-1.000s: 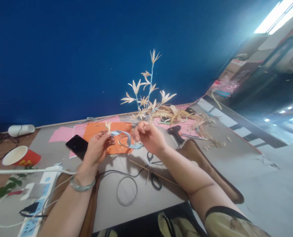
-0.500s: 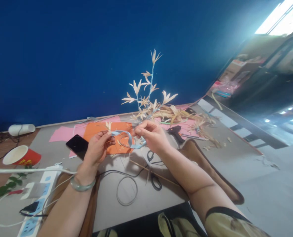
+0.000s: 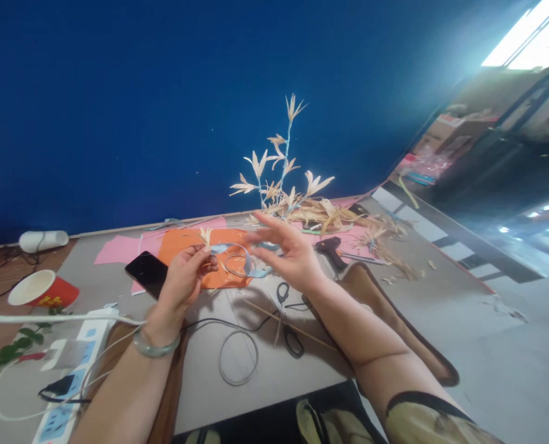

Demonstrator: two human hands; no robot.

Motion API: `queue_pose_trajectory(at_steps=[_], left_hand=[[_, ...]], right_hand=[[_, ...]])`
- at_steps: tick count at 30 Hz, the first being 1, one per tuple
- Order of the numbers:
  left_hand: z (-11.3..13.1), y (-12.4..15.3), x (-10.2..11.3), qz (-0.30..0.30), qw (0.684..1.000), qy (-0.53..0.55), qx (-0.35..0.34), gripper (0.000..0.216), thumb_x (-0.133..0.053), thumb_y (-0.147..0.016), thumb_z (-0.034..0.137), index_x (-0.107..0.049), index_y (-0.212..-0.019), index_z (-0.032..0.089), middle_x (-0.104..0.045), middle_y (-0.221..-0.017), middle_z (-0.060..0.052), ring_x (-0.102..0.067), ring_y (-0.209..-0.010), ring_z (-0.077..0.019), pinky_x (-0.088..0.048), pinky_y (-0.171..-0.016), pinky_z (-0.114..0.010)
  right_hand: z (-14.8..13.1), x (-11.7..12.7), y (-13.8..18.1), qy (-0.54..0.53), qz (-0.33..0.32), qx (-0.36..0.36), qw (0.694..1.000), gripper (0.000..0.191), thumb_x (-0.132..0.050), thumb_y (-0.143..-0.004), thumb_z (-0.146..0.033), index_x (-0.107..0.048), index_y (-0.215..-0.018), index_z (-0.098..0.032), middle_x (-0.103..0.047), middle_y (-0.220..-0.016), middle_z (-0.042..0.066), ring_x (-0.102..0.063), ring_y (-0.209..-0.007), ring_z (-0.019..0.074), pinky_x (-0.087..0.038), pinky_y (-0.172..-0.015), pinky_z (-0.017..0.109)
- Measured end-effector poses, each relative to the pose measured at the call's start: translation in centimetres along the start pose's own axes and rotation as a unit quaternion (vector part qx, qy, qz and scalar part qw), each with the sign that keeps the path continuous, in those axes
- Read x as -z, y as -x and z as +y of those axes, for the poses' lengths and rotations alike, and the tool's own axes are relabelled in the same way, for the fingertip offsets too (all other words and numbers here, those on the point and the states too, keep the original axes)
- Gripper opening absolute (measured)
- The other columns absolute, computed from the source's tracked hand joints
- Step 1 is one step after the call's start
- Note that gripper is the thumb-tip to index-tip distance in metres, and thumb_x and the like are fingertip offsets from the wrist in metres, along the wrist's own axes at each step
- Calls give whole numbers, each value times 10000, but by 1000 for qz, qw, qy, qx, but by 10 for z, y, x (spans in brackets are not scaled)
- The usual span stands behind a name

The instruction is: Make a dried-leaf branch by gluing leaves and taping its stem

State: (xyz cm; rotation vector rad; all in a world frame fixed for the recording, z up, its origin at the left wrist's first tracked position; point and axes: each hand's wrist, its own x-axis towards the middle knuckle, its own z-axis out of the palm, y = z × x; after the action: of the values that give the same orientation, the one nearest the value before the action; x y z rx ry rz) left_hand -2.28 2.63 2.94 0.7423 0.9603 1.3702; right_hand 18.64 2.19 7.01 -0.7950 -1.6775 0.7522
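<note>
Pinched between thumb and fingers of my left hand point(image 3: 189, 272) is a small pale husk flower point(image 3: 206, 235). A light blue ribbon point(image 3: 248, 265) runs from it and curls loosely toward my other hand. My right hand point(image 3: 293, 256) has its fingers spread, beside the ribbon's far loop; whether it touches the ribbon I cannot tell. Both hands are above an orange sheet point(image 3: 175, 242) with husk scraps on it. Behind them stands a branch of husk flowers point(image 3: 281, 169) on blue-wrapped stems, its base hidden.
Scissors point(image 3: 293, 343), a thin stick point(image 3: 318, 338) and a wire ring point(image 3: 238, 359) lie in front. A glue gun point(image 3: 330, 251) and dried husks point(image 3: 323, 214) are at right. Leftward are a phone point(image 3: 145, 271), a red paper cup point(image 3: 47, 290) and a power strip point(image 3: 89, 336).
The fingers of my right hand have opened from a pinch on the ribbon and spread apart. My left hand keeps its hold on the husk flower.
</note>
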Motion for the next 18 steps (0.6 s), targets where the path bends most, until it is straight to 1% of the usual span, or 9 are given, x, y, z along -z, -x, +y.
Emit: queue_pose_trajectory(at_steps=[1,3,4,6,7,9,11,15,18], left_hand=[[0,0,0,0,1000,-1,1,283,-817,-605,291,-622,-717,118,-609,-590,9,-590,-555,-92,-497,-524,-194],[0,0,0,1,1000,-1,3,293,-823,-595,293,-624,-717,116,-613,-589,7,-592,-554,-92,-497,-521,-192],[1,0,0,1,1000,0,3,297,-825,-591,294,-623,-717,116,-614,-588,7,-594,-553,-93,-499,-522,-191],[1,0,1,-3,1000,1,5,301,-827,-589,296,-623,-719,118,-621,-587,4,-596,-545,-93,-503,-524,-193],[1,1,1,-7,1000,1,6,303,-827,-590,300,-622,-720,119,-624,-588,3,-595,-538,-92,-504,-524,-195],[1,1,0,-12,1000,3,6,308,-831,-586,301,-620,-720,120,-626,-589,4,-595,-532,-92,-506,-522,-197],[1,2,0,-12,1000,8,2,312,-836,-581,298,-619,-722,123,-621,-588,9,-598,-537,-94,-506,-518,-196],[1,2,-1,-17,1000,16,1,308,-836,-591,292,-624,-737,123,-619,-597,12,-601,-552,-93,-509,-520,-191],[1,2,0,-22,1000,17,1,301,-835,-598,288,-626,-736,122,-621,-600,9,-604,-558,-93,-509,-523,-189]], right_hand=[[1,0,1,21,26,16,999,70,-705,-786,-249,-702,-844,-209,-700,-743,-1,-662,-723,144,-478,-993,424],[2,1,1,61,81,51,994,222,-668,-821,-235,-640,-603,-204,-584,-507,-48,-599,-561,114,-476,-1006,430],[3,1,0,74,98,67,990,232,-665,-822,-227,-636,-592,-209,-588,-508,-45,-611,-581,121,-474,-1015,433],[4,2,-1,81,104,85,988,41,-683,-797,-213,-713,-819,-230,-717,-772,5,-680,-815,175,-469,-1037,441],[4,2,-2,77,97,88,988,228,-694,-780,-205,-708,-1004,-242,-727,-996,37,-673,-973,206,-462,-1052,448],[3,2,-2,47,73,79,993,492,-681,-777,-197,-603,-1259,-257,-581,-1342,68,-611,-1159,242,-475,-1050,456],[4,0,0,-1,55,47,997,474,-638,-808,-194,-595,-1276,-254,-523,-1406,72,-658,-1093,236,-542,-980,443],[6,-4,1,-53,69,-22,996,283,-700,-769,-222,-707,-1050,-191,-720,-1050,70,-733,-863,215,-631,-809,380],[8,-4,0,-50,97,-45,993,184,-777,-699,-260,-718,-849,-170,-735,-813,54,-729,-753,197,-637,-717,339]])
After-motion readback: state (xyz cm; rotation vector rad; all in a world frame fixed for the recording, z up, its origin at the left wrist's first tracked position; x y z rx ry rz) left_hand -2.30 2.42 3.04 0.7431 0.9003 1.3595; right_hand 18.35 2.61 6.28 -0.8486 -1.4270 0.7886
